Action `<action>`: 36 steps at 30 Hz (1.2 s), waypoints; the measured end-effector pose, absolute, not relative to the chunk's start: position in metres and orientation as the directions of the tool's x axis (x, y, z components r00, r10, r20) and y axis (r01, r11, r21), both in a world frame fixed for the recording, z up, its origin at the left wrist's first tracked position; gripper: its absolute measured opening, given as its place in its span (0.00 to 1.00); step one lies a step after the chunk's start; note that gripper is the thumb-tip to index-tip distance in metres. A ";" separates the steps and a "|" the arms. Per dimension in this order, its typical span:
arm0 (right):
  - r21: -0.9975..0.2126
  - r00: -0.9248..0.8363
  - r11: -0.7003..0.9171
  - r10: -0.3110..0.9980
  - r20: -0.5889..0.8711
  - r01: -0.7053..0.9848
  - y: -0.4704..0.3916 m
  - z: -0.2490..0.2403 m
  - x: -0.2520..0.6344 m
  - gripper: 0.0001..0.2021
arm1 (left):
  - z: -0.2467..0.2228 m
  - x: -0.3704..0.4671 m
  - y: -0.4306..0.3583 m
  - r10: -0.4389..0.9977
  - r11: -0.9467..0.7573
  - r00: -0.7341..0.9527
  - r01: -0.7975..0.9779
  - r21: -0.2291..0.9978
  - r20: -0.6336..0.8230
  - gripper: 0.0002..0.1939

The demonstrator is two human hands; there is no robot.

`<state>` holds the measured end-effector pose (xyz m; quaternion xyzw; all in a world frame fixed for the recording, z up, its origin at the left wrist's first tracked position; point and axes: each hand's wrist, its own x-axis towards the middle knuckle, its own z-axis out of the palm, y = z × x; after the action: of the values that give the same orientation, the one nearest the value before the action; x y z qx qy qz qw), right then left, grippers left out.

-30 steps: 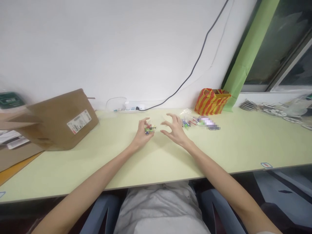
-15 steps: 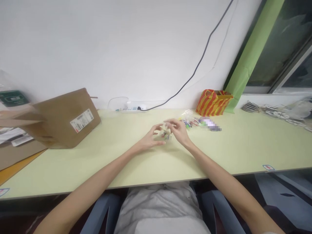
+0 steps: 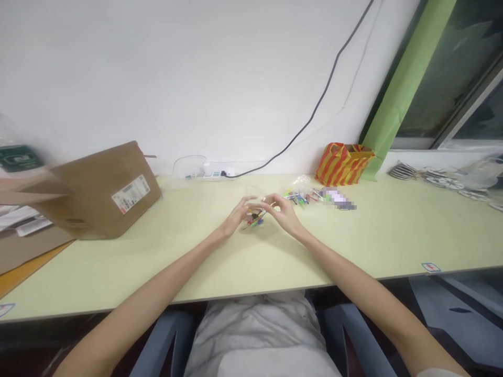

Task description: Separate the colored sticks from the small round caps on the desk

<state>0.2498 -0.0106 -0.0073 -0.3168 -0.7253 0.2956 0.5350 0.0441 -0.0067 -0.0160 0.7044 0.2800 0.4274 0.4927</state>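
Observation:
Over the middle of the table, my left hand and my right hand meet at the upper part of a small clear plastic bag. Thin colourful pieces in red, green, blue, yellow and black show inside it; their exact kind is too small to tell. Fingers of both hands are bent and closed on the bag's film, which sticks up faintly beyond the fingertips. The bag hangs or rests just below the hands; I cannot tell whether it touches the table.
Behind my right hand lies a pile of similar colourful pieces with clear plastic, beside a blurred-out flat item. A striped bag stands at the wall. A cardboard box is left, a power strip behind, spools far right.
The small bag has moved slightly left. My left hand has turned and closed its fingers at the bag's top, and the two hands' fingertips have come together.

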 end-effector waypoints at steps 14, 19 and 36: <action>-0.790 -0.203 0.603 0.792 0.576 0.111 -0.002 -0.004 0.259 0.25 | -0.016 0.041 -0.009 0.764 -0.626 0.243 0.505 0.594 0.598 0.12; -0.767 -0.204 0.617 0.786 0.584 0.179 -0.002 -0.005 0.259 0.19 | -0.015 0.041 -0.008 0.764 -0.629 0.240 0.484 0.609 0.598 0.11; -0.810 -0.237 0.585 0.783 0.575 -0.033 -0.006 -0.006 0.254 0.16 | -0.018 0.049 -0.005 0.831 -0.531 0.229 0.052 0.846 0.507 0.24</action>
<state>0.2539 -0.0060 -0.0061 -0.2697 -0.6955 0.3670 0.5558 0.0495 -0.0047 -0.0184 0.6938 0.3182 0.5330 0.3651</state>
